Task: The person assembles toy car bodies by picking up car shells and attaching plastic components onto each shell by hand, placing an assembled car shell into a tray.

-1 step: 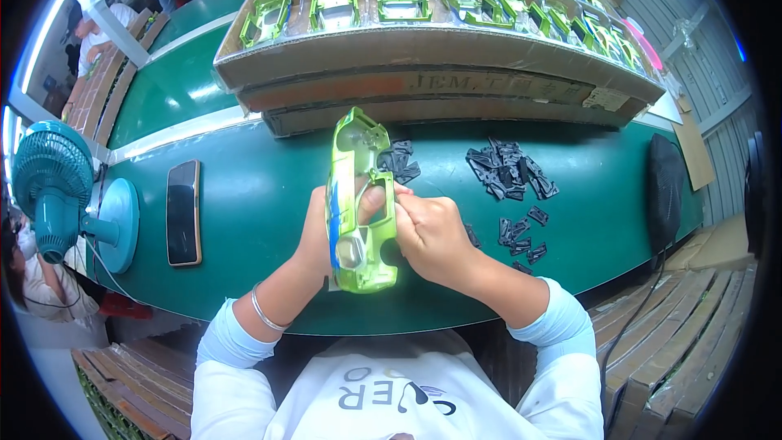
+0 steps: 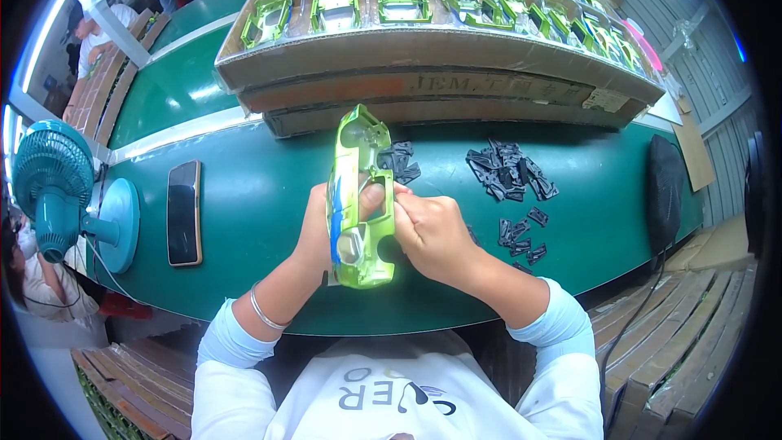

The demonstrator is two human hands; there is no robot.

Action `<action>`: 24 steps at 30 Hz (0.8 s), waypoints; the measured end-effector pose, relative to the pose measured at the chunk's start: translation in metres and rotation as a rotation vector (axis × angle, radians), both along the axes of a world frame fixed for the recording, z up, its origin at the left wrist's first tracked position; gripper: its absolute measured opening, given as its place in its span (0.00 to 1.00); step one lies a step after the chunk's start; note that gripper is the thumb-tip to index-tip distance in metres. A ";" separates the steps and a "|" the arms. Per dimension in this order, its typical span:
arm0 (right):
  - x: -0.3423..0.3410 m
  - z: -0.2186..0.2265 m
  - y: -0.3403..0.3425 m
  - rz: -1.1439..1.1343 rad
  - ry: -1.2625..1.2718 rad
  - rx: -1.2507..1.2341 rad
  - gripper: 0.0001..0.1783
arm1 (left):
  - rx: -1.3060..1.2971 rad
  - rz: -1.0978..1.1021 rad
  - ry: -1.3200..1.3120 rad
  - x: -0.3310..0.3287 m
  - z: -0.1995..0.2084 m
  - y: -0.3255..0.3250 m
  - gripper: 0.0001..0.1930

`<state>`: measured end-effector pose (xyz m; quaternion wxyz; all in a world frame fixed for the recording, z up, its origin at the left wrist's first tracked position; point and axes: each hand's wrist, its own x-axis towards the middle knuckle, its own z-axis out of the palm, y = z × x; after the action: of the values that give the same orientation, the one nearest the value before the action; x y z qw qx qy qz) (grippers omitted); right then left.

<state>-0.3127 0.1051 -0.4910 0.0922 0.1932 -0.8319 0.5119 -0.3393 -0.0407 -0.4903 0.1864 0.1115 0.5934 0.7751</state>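
Note:
A lime-green toy car body shell (image 2: pixel 349 195) with a blue patch on its side is held on edge above the green table. My left hand (image 2: pixel 314 224) wraps it from the left, its thumb showing through a window opening. At the shell's right edge, my right hand (image 2: pixel 436 232) is closed in a pinch; anything small between its fingertips is hidden. Small black plastic parts lie on the table beyond: one heap (image 2: pixel 399 161) partly behind the shell, a larger heap (image 2: pixel 509 169) to the right, and several loose pieces (image 2: pixel 515 235) nearer me.
At the back stands a cardboard box (image 2: pixel 432 53) whose compartments hold green car shells (image 2: pixel 403 2). On the left are a phone (image 2: pixel 184 212) and a teal fan (image 2: pixel 57 187). A black pouch-like object (image 2: pixel 665 187) sits at the right edge. Stacked cardboard trays (image 2: pixel 676 342) flank me. Other people work at far left.
The car shell has turned slightly and risen a little in my hands. Both hands keep nearly the same place and grip.

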 end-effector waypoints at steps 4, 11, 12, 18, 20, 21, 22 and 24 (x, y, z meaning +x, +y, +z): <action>-0.001 0.009 0.004 -0.087 0.060 0.102 0.14 | -0.078 0.103 0.138 0.002 0.012 -0.002 0.07; -0.005 0.012 0.009 0.387 -0.839 -1.057 0.22 | -0.451 0.463 0.638 -0.005 0.006 -0.014 0.06; -0.003 0.017 0.007 0.365 -0.783 -1.038 0.24 | -0.627 0.511 0.881 -0.005 0.009 -0.017 0.06; 0.004 0.022 0.000 0.309 -0.811 -0.953 0.35 | -0.602 0.525 1.052 0.002 0.014 -0.017 0.09; 0.004 0.022 0.000 0.315 -0.831 -0.974 0.35 | -0.595 0.519 1.030 0.003 0.014 -0.018 0.09; 0.005 0.021 0.000 0.320 -0.848 -0.999 0.34 | -0.589 0.508 1.011 0.003 0.014 -0.019 0.10; 0.005 0.021 0.000 0.321 -0.851 -0.997 0.34 | -0.590 0.510 1.009 0.003 0.014 -0.019 0.10; 0.006 0.021 -0.001 0.311 -0.856 -1.027 0.34 | -0.592 0.502 1.065 0.002 0.013 -0.020 0.11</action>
<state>-0.3067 0.1037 -0.4704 -0.2394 0.0226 -0.4097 0.8799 -0.3375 -0.0611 -0.4775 -0.2966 0.2819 0.8006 0.4377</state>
